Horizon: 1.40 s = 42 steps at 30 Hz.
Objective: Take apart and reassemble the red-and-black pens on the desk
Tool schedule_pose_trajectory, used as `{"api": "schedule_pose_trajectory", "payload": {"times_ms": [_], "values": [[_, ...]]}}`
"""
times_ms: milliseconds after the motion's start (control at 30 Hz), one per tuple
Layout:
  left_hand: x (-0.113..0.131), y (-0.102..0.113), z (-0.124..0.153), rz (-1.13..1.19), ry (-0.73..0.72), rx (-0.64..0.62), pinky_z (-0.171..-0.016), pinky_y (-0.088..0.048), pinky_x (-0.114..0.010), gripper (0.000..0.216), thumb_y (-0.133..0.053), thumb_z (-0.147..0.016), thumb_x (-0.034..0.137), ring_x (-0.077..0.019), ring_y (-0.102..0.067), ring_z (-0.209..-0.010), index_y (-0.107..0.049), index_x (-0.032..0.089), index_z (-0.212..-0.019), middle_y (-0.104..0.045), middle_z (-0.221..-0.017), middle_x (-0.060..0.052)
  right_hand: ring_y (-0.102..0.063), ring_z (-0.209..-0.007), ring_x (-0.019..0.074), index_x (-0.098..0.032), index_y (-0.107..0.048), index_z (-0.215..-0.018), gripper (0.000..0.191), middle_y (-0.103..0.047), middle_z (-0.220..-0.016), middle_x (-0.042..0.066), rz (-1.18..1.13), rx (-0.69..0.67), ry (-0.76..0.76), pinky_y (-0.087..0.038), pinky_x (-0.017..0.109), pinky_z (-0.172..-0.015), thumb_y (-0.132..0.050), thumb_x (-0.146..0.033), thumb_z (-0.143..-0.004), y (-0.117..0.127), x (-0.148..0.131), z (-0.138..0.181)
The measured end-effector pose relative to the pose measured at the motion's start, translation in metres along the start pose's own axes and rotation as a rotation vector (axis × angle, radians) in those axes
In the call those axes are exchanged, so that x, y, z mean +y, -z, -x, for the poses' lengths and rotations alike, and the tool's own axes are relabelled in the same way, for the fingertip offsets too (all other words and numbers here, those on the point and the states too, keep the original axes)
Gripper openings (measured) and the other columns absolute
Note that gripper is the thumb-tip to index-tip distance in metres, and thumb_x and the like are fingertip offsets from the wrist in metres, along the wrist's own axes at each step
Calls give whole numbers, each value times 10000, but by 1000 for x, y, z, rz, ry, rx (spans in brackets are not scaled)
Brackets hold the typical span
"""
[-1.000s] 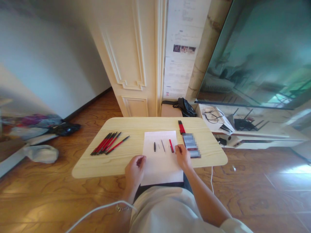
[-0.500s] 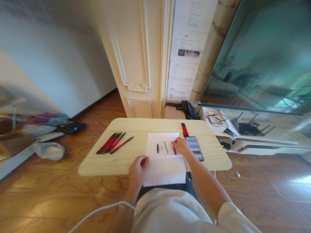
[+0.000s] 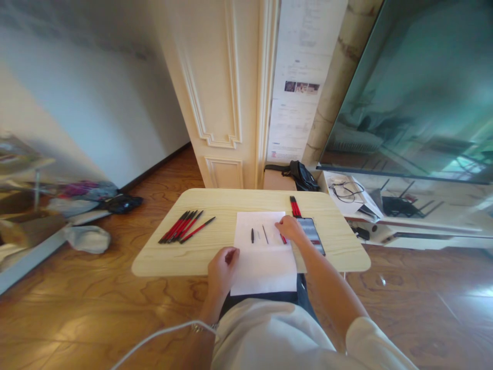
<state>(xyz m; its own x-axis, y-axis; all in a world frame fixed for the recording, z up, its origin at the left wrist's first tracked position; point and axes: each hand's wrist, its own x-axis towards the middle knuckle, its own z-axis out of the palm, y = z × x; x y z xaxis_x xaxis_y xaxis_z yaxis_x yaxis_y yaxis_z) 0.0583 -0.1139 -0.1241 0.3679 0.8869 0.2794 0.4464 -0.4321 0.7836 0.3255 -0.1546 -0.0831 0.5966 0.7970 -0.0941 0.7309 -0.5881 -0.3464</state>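
A sheet of white paper (image 3: pixel 264 275) lies on the table and hangs over its front edge. My left hand (image 3: pixel 224 264) has its fingers curled, with thumb and fingertips pinching the paper's left edge. On the sheet lie a short black pen part (image 3: pixel 252 236), a faint small spring-like piece (image 3: pixel 258 237) and a thin dark refill (image 3: pixel 265 234). Over the sheet's right side is my right hand (image 3: pixel 290 229), fingertips pressed together. A red pen barrel (image 3: pixel 284 239) shows just below those fingers, its upper end covered. What the fingertips hold is hidden.
Several red-and-black pens (image 3: pixel 185 226) lie at the table's left. More red pens (image 3: pixel 295 206) are at the back right, above a phone (image 3: pixel 311 235) partly covered by my right forearm. A white cable (image 3: pixel 154 334) runs past my left wrist.
The whole view has shifted slightly, so the table sits a little further right. Both hands keep nearly the same places on the paper; the pen parts lie as before.
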Motion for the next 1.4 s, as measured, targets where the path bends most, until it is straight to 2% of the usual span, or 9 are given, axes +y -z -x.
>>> {"api": "schedule_pose_trajectory", "payload": {"times_ms": [100, 233, 433, 533, 633, 867, 1133, 1300, 1400], "values": [[6, 5, 0, 39, 14, 6, -691, -495, -273, 211, -553, -802, 384, -179, -649, -718, -654, 205, -849, -705, -784, -25, -623, -791, 183, -145, -680, -730, 348, -692, -786, 105, -113, 33, 58, -384, 237, -659, -472, -400, -843, 14, 2, 5], [25, 7, 1, 117, 19, -13, -705, -504, -276, 227, -572, -798, 391, -179, -652, -739, -655, 198, -885, -704, -816, -36, -589, -619, 138, -145, -648, -780, 320, -649, -643, 38, -464, 43, 170, -374, 222, -571, -477, -408, -842, 24, 0, 24], [66, -10, 9, 415, -5, -232, -772, -520, -290, 334, -595, -800, 387, -192, -659, -851, -631, 181, -1060, -694, -966, -75, -570, -587, 117, -163, -613, -849, 248, -635, -665, 8, -857, -47, 296, -402, 217, -548, -520, -391, -823, 9, -21, 76], [74, -20, 16, 520, 2, -307, -820, -512, -308, 376, -583, -813, 391, -204, -651, -911, -602, 187, -1129, -679, -1035, -87, -570, -644, 123, -177, -643, -834, 220, -656, -720, 14, -832, -33, 348, -416, 226, -593, -533, -367, -824, 2, -30, 97], [70, -27, 20, 585, 55, -333, -781, -522, -315, 375, -529, -846, 415, -196, -659, -837, -602, 174, -1124, -688, -952, -86, -574, -698, 130, -187, -672, -839, 219, -676, -781, 18, -777, -40, 404, -417, 229, -632, -534, -357, -830, 3, -31, 101], [54, -32, 21, 653, 158, -323, -582, -494, -249, 384, -504, -853, 446, -148, -619, -649, -606, 139, -1060, -652, -777, -64, -591, -718, 147, -176, -682, -864, 218, -688, -799, 34, -527, 88, 259, -404, 238, -655, -513, -311, -839, 3, -5, 47], [50, -32, 21, 638, 159, -300, -514, -417, -213, 374, -498, -859, 438, -120, -569, -592, -609, 141, -1058, -627, -750, -47, -611, -858, 184, -193, -693, -871, 194, -695, -887, 78, -159, 11, 158, -390, 252, -747, -576, -331, -799, -21, -4, 28], [57, -28, 19, 611, 177, -271, -529, -432, -228, 405, -498, -848, 463, -129, -571, -589, -626, 123, -1028, -633, -738, -52, -608, -844, 200, -166, -684, -817, 165, -683, -876, 105, -119, 24, 119, -389, 273, -731, -567, -280, -799, -23, -9, 29], [60, -26, 18, 613, 189, -276, -561, -454, -243, 430, -504, -838, 480, -142, -590, -614, -632, 118, -1031, -647, -749, -62, -605, -806, 188, -166, -671, -801, 134, -679, -816, 87, -242, 57, 146, -395, 277, -718, -565, -249, -792, -19, -10, 32]]}}
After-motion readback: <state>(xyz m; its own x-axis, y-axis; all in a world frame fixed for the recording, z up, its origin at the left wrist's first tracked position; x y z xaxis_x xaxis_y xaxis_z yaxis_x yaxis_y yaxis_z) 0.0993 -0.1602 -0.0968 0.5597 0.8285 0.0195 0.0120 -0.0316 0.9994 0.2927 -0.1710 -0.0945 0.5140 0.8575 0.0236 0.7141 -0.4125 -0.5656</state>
